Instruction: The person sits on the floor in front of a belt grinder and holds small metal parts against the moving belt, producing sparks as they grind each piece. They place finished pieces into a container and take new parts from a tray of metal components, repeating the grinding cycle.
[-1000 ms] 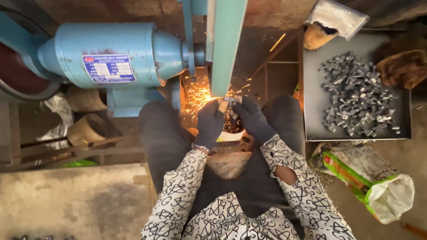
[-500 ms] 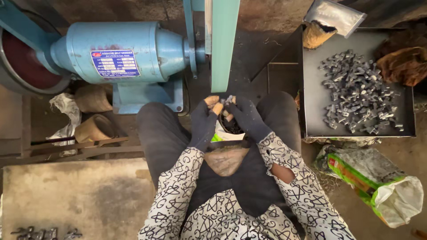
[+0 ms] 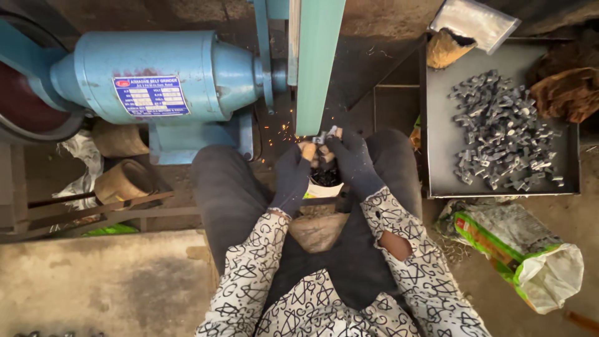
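One blue belt-grinder motor [image 3: 162,78] at far left, bolted on a blue foot, with a dark red wheel [image 3: 25,100] at its outer end. One green vertical belt guard [image 3: 318,62] right of the motor, a few sparks [image 3: 277,134] scattered by its lower end. One left hand [image 3: 293,175], dark-gloved, fingers curled closed around a small metal piece [image 3: 326,136] held just below the guard. One right hand [image 3: 352,162], dark-gloved, fingers pinched closed on the same piece from the other side. One grey tray [image 3: 440,143] further right, bearing a heap of grey metal parts [image 3: 502,131] and a brown rag [image 3: 571,93]. One sack [image 3: 521,249], green and white, below the tray.
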